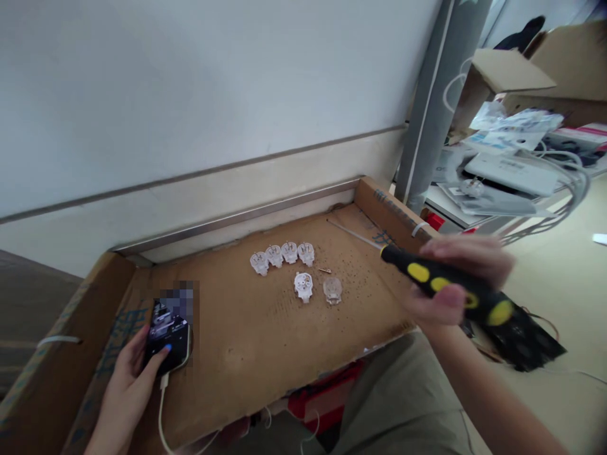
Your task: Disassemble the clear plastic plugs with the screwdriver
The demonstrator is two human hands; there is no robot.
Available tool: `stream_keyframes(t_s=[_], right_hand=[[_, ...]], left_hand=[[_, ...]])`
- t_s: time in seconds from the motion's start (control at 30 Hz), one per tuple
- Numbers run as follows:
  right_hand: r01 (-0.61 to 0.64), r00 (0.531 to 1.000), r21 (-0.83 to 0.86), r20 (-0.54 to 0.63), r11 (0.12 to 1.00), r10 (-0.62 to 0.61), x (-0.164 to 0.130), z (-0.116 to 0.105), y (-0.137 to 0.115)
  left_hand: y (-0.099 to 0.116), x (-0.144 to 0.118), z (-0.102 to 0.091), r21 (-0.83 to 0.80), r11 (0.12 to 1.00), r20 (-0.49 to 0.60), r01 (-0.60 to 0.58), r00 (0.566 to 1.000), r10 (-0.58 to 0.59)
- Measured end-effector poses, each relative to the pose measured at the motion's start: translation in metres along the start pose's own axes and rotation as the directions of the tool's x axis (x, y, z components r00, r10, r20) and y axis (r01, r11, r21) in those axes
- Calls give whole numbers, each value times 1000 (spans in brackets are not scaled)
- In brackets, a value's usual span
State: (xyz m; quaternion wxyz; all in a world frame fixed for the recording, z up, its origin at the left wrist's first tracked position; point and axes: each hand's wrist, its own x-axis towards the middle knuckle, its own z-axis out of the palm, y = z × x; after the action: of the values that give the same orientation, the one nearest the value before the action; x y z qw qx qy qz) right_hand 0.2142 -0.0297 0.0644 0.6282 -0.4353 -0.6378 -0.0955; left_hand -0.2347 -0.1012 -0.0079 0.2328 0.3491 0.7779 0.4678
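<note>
My left hand (128,379) is closed around a phone (167,335) at the left of the cardboard-lined tray. The phone's screen is lit, my thumb lies on its lower part, and a white cable (164,398) is plugged into its bottom end. At the right, my right hand (450,297), blurred, grips a long-shafted screwdriver (441,281) with a black and yellow handle. Its shaft points to the far left, over the cardboard. Several clear plug bodies with metal pins (282,254) stand in a row mid-tray. In front lie a white plug part (303,287), a clear cover (332,290) and a small metal piece (325,271).
Raised cardboard walls (389,208) edge the tray (246,373), with a pale wall panel (213,95) behind. A grey post (436,95) stands at the back right. Beyond it are an open box (509,69) and white cabled devices (512,174). My legs (403,398) are below the front edge.
</note>
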Motion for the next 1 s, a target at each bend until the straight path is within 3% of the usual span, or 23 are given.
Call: stream_keyframes(t_s=[0.13, 0.23, 0.33, 0.4, 0.47, 0.53, 0.6, 0.67, 0.83, 1.0], right_hand=[[27, 1000, -19, 12, 999, -27, -69, -13, 20], [46, 979, -210, 203, 977, -2, -102, -35, 34], [59, 953, -469, 288, 881, 90, -103, -41, 39], [56, 944, -571, 297, 819, 142, -92, -31, 31], [62, 904, -501, 395, 863, 164, -79, -12, 17], [9, 784, -286, 597, 958, 171, -71, 11, 1], [-89, 646, -166, 741, 982, 183, -69, 33, -8], [-128, 580, -142, 792, 982, 190, -71, 49, -10], [-124, 545, -146, 816, 982, 190, -70, 60, -3], [-88, 540, -124, 828, 988, 152, -64, 63, -1]], left_hand=[[-13, 7, -3, -5, 1000, -4, 9, 1000, -9], [-22, 13, -5, -25, 1000, -15, -9, 1000, 8], [-29, 16, -6, -55, 998, -40, -42, 998, 40], [-31, 17, -6, -53, 996, -42, -69, 997, 67], [-32, 17, -6, -46, 995, -36, -87, 996, 85], [-33, 17, -6, -49, 995, -34, -84, 996, 83], [-33, 18, -7, -55, 996, -38, -71, 997, 69], [-35, 19, -7, -57, 996, -38, -65, 997, 63], [-38, 21, -7, -60, 994, -44, -91, 995, 89], [-39, 20, -6, -50, 994, -30, -97, 995, 96]])
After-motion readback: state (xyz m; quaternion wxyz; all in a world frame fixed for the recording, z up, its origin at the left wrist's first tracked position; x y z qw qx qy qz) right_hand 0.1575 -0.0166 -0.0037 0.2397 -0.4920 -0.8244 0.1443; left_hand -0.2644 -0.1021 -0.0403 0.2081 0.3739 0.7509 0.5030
